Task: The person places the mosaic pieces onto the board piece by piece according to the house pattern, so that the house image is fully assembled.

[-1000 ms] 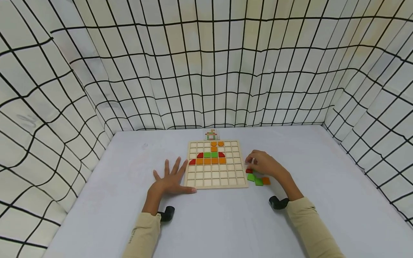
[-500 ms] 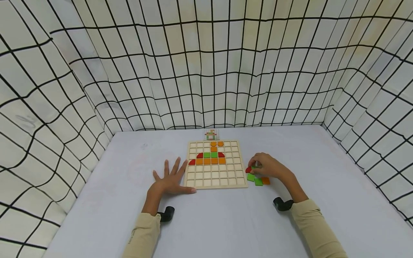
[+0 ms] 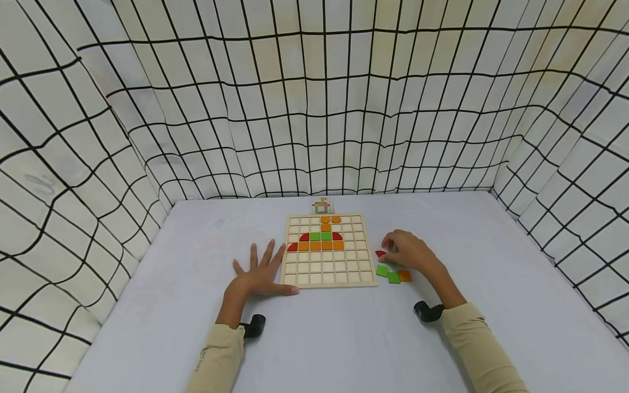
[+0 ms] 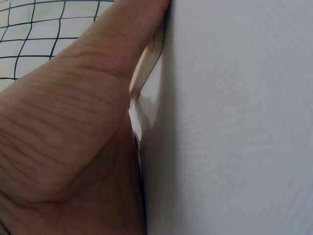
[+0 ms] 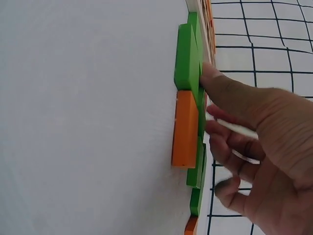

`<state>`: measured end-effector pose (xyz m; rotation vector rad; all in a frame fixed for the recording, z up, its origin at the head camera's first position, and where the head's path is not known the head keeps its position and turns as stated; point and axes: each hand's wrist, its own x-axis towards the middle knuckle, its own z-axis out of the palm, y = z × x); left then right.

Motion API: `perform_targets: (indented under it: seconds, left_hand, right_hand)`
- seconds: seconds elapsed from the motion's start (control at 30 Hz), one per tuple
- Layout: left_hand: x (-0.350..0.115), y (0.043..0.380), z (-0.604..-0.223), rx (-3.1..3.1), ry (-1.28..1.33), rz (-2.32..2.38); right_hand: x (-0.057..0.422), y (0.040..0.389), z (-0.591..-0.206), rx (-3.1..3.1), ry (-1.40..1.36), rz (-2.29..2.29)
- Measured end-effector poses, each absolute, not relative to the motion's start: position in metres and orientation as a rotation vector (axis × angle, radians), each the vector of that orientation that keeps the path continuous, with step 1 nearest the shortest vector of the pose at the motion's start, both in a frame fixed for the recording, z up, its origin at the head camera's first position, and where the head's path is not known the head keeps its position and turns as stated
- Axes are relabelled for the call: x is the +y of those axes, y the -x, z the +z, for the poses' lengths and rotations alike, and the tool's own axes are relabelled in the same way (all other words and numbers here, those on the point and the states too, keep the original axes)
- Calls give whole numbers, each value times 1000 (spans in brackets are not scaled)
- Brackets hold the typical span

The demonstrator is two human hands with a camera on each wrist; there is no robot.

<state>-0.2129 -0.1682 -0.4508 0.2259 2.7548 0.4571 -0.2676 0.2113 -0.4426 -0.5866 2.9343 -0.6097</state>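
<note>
The left hand (image 3: 260, 277) spreads its fingers at the near-left corner of the board (image 3: 328, 267), while the right hand (image 3: 408, 251), fingers curled at the red piece (image 3: 380, 254) just right of it, could jostle the green tiles (image 3: 382, 271) by brushing them, its grip hidden so that I cannot tell its hold.

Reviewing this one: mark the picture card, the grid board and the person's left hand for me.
Picture card (image 3: 322, 205): head view, middle of its printed face.
Grid board (image 3: 328, 267): head view, a bare square in its near half.
Left hand (image 3: 257, 280): head view, back of the hand.
</note>
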Motion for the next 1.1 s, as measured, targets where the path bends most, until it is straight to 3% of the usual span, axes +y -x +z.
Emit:
perform_targets:
  seconds: [0.23,1.1]
  left_hand:
    - [-169,213,-450,2756,-220,465]
    - [-168,210,-446,2738,-233,486]
  right_hand:
    - [210,271,-445,2880,707,-678]
    - [206,271,-445,2913,642,-642]
